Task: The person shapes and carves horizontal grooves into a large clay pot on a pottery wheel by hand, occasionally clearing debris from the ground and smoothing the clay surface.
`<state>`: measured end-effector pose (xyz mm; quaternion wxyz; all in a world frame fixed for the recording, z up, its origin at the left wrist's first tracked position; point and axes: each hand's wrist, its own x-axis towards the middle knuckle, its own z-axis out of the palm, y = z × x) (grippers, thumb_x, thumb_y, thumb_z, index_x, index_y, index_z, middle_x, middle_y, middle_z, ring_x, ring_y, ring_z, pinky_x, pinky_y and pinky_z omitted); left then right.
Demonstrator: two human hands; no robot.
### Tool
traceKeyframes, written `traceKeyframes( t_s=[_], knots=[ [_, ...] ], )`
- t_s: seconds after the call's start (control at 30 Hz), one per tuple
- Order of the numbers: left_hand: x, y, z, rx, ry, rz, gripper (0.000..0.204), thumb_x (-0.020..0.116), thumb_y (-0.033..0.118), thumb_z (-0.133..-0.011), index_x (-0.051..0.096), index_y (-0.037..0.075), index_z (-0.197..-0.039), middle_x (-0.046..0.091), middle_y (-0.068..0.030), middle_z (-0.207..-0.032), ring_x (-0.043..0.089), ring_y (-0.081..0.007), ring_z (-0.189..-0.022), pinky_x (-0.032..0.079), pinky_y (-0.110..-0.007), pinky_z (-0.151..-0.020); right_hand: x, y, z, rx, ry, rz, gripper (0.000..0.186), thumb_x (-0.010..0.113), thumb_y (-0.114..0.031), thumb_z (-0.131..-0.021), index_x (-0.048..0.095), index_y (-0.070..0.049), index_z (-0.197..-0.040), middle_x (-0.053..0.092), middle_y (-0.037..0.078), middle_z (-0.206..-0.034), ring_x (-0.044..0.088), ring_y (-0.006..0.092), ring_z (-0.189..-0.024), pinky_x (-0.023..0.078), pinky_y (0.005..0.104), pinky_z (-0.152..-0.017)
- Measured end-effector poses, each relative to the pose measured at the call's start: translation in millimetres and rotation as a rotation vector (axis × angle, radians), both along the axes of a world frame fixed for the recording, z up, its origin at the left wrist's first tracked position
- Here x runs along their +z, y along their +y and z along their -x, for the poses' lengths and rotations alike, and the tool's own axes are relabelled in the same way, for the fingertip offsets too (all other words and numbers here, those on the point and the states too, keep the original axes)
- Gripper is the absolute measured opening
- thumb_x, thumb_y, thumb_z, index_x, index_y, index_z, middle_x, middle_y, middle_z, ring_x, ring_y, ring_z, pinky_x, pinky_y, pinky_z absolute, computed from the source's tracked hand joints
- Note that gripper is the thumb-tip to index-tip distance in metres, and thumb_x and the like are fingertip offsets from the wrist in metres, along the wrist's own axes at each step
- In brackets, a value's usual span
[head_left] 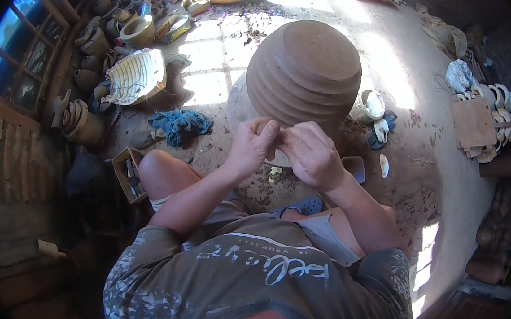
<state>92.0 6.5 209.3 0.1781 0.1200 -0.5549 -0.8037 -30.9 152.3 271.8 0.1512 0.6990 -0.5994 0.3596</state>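
Observation:
A large brown clay vessel [304,65] with horizontal ridges and a flat round top stands in front of me on a pale round base [237,104]. My left hand [256,144] and my right hand [311,153] meet at the near side of the vessel, low on it, with fingertips together. The fingers of both are closed in a pinch, and what lies between them is hidden. I cannot tell whether they touch the vessel's wall.
A blue cloth [181,127], a box of tools [129,174] and piled pots [85,123] lie at my left. At the right are a small bucket [366,109], a plastic tub [354,168], a white oval piece [384,165] and a board [472,125] among stacked items.

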Motion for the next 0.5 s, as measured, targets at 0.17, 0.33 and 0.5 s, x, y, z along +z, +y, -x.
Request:
traceKeyframes(
  t_s=[0.17, 0.33, 0.5],
  knots=[
    [21, 5, -2, -0.318, -0.145, -0.184, 0.048, 0.057, 0.051, -0.108, 0.068, 0.005, -0.111, 0.063, -0.0009, -0.07, 0.057, -0.0069, -0.056, 0.036, -0.022, -0.05, -15, 28, 7, -0.095, -0.106, 0.0, 0.025, 0.075, 0.0, -0.082, 0.073, 0.005, -0.107, 0.07, 0.014, -0.097, 0.068, 0.0314, -0.088, 0.058, 0.0389, -0.076],
    [12, 29, 15, -0.17, -0.007, 0.144, 0.033, 0.069, 0.032, -0.105, 0.06, 0.002, -0.114, 0.065, -0.0032, -0.083, 0.057, -0.0061, -0.067, 0.046, -0.024, -0.058, -15, 46, -3, -0.261, -0.445, 0.005, 0.026, 0.081, 0.001, -0.082, 0.075, 0.004, -0.108, 0.075, 0.018, -0.102, 0.074, 0.0324, -0.094, 0.06, 0.0375, -0.08],
    [12, 42, 25, -0.124, -0.063, 0.467, 0.031, 0.07, 0.022, -0.105, 0.056, 0.001, -0.122, 0.066, -0.0036, -0.095, 0.06, -0.0112, -0.076, 0.051, -0.027, -0.067, -38, 62, 5, -0.315, -0.522, 0.028, 0.023, 0.081, 0.002, -0.084, 0.075, 0.004, -0.106, 0.075, 0.017, -0.101, 0.074, 0.0254, -0.093, 0.06, 0.0343, -0.079]
  ],
)
